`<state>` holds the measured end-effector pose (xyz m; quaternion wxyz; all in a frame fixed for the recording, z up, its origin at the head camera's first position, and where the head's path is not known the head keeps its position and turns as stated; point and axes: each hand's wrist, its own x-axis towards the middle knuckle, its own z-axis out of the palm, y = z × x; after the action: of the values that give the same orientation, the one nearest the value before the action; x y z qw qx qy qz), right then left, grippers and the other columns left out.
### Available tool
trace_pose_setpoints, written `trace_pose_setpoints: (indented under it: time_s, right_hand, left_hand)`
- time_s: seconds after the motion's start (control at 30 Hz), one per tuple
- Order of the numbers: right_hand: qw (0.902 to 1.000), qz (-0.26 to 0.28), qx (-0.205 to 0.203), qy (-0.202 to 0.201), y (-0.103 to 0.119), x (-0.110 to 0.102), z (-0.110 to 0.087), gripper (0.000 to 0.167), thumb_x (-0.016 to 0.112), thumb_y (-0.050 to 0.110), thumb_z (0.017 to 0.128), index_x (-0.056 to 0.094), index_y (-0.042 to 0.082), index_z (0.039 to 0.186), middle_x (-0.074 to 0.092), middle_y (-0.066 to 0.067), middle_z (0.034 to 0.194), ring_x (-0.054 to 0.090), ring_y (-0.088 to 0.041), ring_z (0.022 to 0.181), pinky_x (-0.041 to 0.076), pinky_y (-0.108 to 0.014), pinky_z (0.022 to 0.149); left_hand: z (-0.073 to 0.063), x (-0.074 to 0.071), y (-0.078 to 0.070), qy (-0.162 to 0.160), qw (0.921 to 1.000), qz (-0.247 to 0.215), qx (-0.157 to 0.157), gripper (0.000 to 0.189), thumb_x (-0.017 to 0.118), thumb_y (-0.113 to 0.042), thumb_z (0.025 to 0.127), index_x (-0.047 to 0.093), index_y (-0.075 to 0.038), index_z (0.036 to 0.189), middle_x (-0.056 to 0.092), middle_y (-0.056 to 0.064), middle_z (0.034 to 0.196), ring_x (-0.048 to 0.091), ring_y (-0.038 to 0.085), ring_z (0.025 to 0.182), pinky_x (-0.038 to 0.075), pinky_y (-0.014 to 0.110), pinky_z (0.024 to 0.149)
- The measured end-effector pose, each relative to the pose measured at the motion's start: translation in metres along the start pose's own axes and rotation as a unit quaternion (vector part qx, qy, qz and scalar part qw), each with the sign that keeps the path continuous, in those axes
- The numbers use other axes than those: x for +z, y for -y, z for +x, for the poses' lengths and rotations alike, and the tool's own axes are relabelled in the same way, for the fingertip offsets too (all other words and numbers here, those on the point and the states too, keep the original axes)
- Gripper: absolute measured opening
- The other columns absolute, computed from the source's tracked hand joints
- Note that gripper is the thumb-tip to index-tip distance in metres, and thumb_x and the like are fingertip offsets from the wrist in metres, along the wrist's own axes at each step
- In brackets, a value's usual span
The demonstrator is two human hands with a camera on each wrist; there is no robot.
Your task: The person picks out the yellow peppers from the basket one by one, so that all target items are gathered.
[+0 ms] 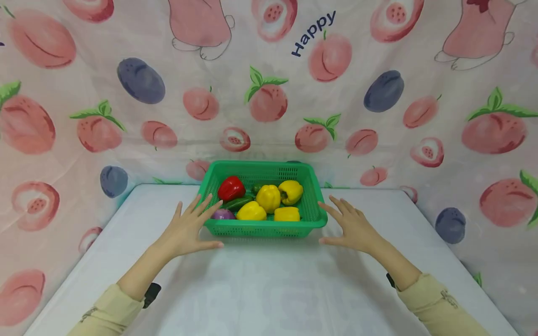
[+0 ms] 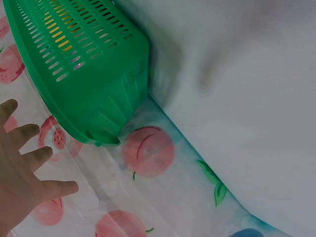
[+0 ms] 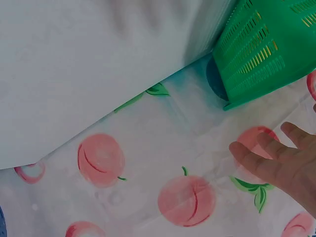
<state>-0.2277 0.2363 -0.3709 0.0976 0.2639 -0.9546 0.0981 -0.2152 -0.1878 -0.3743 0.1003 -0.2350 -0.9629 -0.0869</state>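
Note:
A green plastic basket [image 1: 260, 228] with slotted walls stands at the table's far side. Inside lie a red bell pepper [image 1: 231, 188], several yellow bell peppers [image 1: 268, 199], a cucumber [image 1: 237, 203] and a purple onion-like vegetable [image 1: 223, 214]. Another dark green vegetable [image 1: 258, 187] is partly hidden behind a yellow pepper. My left hand [image 1: 185, 232], fingers spread, is at the basket's left front corner and holds nothing. At the right front corner my right hand [image 1: 354, 227] is likewise spread and holds nothing. Whether either hand touches the rim, I cannot tell.
A white table [image 1: 269, 289] carries the basket near its back edge. Behind and beside it hangs a cloth [image 1: 235, 70] printed with peaches and plums. Dark bands [image 1: 152, 295] show at both wrists, near the sleeve cuffs.

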Motion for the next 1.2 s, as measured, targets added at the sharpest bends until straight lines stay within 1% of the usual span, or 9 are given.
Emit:
trace_pose_setpoints:
  time_s: [0.07, 0.13, 0.27, 0.43, 0.57, 0.73, 0.83, 1.0, 1.2]
  right_hand:
    - [1.0000, 0.001, 0.000, -0.002, 0.000, -0.001, 0.002, 0.089, 0.069, 0.058, 0.075, 0.033, 0.018, 0.146, 0.030, -0.022, 0.149, 0.034, -0.051, 0.130, 0.037, -0.073, 0.091]
    - [1.0000, 0.002, 0.003, 0.000, 0.000, -0.002, 0.003, 0.089, 0.069, 0.056, 0.075, 0.032, 0.018, 0.146, 0.030, -0.021, 0.149, 0.034, -0.050, 0.130, 0.038, -0.072, 0.090]
    - [1.0000, 0.005, 0.004, 0.003, 0.001, -0.002, 0.006, 0.089, 0.070, 0.054, 0.076, 0.031, 0.018, 0.147, 0.029, -0.021, 0.150, 0.034, -0.050, 0.130, 0.038, -0.071, 0.091]
    - [0.9998, 0.015, 0.005, 0.008, 0.001, 0.001, 0.008, 0.089, 0.070, 0.055, 0.076, 0.031, 0.018, 0.147, 0.028, -0.021, 0.150, 0.033, -0.049, 0.130, 0.038, -0.071, 0.091]
    - [0.9998, 0.018, 0.005, -0.001, 0.001, 0.002, 0.009, 0.086, 0.071, 0.052, 0.076, 0.035, 0.017, 0.145, 0.030, -0.022, 0.149, 0.035, -0.048, 0.130, 0.039, -0.070, 0.090]
    - [0.9992, 0.037, 0.006, -0.011, 0.001, 0.002, 0.013, 0.078, 0.072, 0.042, 0.079, 0.039, 0.014, 0.143, 0.032, -0.023, 0.148, 0.038, -0.049, 0.128, 0.039, -0.070, 0.091]
    - [0.9983, 0.054, 0.007, -0.020, 0.003, 0.002, 0.014, 0.071, 0.072, 0.037, 0.081, 0.042, 0.012, 0.141, 0.034, -0.024, 0.147, 0.041, -0.049, 0.126, 0.040, -0.068, 0.092]
    - [0.9962, 0.073, 0.005, -0.045, 0.009, 0.001, 0.018, 0.061, 0.071, 0.030, 0.083, 0.048, 0.007, 0.135, 0.039, -0.026, 0.142, 0.046, -0.049, 0.121, 0.044, -0.063, 0.091]
    - [0.9947, 0.082, 0.013, -0.061, 0.011, 0.001, 0.020, 0.058, 0.071, 0.027, 0.084, 0.050, 0.006, 0.133, 0.042, -0.025, 0.140, 0.047, -0.047, 0.120, 0.046, -0.062, 0.091]
  left_hand:
    - [0.001, -0.001, -0.001, -0.002, 1.0000, -0.001, -0.002, 0.098, 0.066, -0.067, 0.070, 0.030, -0.021, 0.149, 0.024, 0.015, 0.155, 0.020, 0.044, 0.141, 0.011, 0.076, 0.104]
    - [0.001, -0.001, -0.002, -0.005, 1.0000, -0.005, -0.003, 0.097, 0.068, -0.066, 0.070, 0.031, -0.021, 0.148, 0.025, 0.016, 0.155, 0.021, 0.045, 0.141, 0.011, 0.076, 0.104]
    - [0.001, 0.000, -0.003, -0.007, 0.9998, -0.016, -0.003, 0.096, 0.069, -0.063, 0.070, 0.032, -0.021, 0.148, 0.025, 0.016, 0.155, 0.021, 0.045, 0.141, 0.012, 0.075, 0.104]
    - [0.001, 0.002, -0.003, -0.016, 0.9996, -0.025, -0.002, 0.094, 0.070, -0.062, 0.071, 0.033, -0.022, 0.147, 0.025, 0.016, 0.155, 0.022, 0.045, 0.140, 0.018, 0.072, 0.105]
    - [0.002, 0.003, -0.002, -0.036, 0.9987, -0.037, 0.004, 0.090, 0.071, -0.058, 0.072, 0.037, -0.020, 0.146, 0.028, 0.016, 0.154, 0.024, 0.044, 0.139, 0.024, 0.069, 0.106]
    - [0.004, 0.003, -0.003, -0.063, 0.9967, -0.050, 0.012, 0.078, 0.072, -0.050, 0.075, 0.046, -0.015, 0.140, 0.036, 0.016, 0.150, 0.032, 0.042, 0.137, 0.031, 0.063, 0.106]
    - [0.006, 0.003, -0.005, -0.079, 0.9952, -0.057, 0.016, 0.069, 0.072, -0.046, 0.078, 0.052, -0.013, 0.135, 0.042, 0.016, 0.146, 0.038, 0.040, 0.134, 0.036, 0.060, 0.104]
    - [0.009, 0.003, -0.008, -0.108, 0.9916, -0.067, 0.023, 0.057, 0.072, -0.037, 0.081, 0.057, -0.012, 0.129, 0.050, 0.015, 0.139, 0.046, 0.036, 0.128, 0.044, 0.056, 0.098]
    - [0.012, 0.005, -0.010, -0.142, 0.9861, -0.080, 0.033, 0.047, 0.072, -0.028, 0.082, 0.061, -0.010, 0.123, 0.059, 0.014, 0.130, 0.053, 0.032, 0.120, 0.050, 0.052, 0.092]
